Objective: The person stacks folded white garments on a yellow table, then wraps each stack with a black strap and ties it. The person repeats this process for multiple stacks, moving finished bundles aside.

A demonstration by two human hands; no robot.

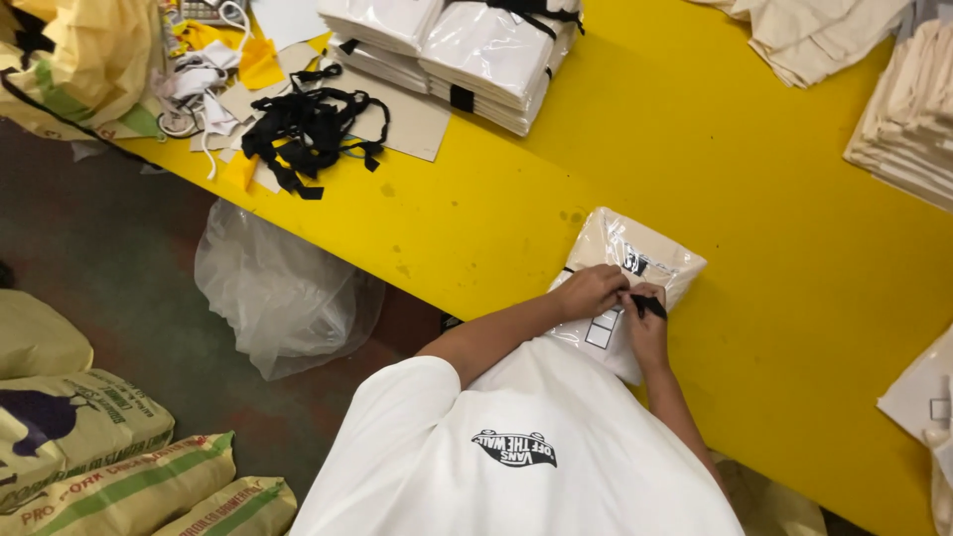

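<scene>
The person in a white T-shirt (516, 457) leans over the near edge of the yellow table (794, 268); both hands meet on a clear plastic packet of folded beige cloth (635, 260) that lies flat at that edge, its near end hidden under the forearms. The left hand (590, 291) is curled with fingertips pinched on one end of a black strap (647, 303); the right hand (649, 333) is likewise closed, thumb and fingers gripping the same strap just beside the left, so the two hands touch across the packet's middle. At the table's right edge a corner of another packet (918, 397) shows, well apart from the hands; farther along the left side of the table lies a tangle of black straps (310, 129) on a sheet of cardboard (412, 124); beyond it, at the far edge, stands a stack of strapped packets (476, 50); piles of folded beige cloth (908, 119) fill the far right corner. On the floor to the left sits a crumpled clear plastic bag (278, 288) beside printed sacks (89, 447).
</scene>
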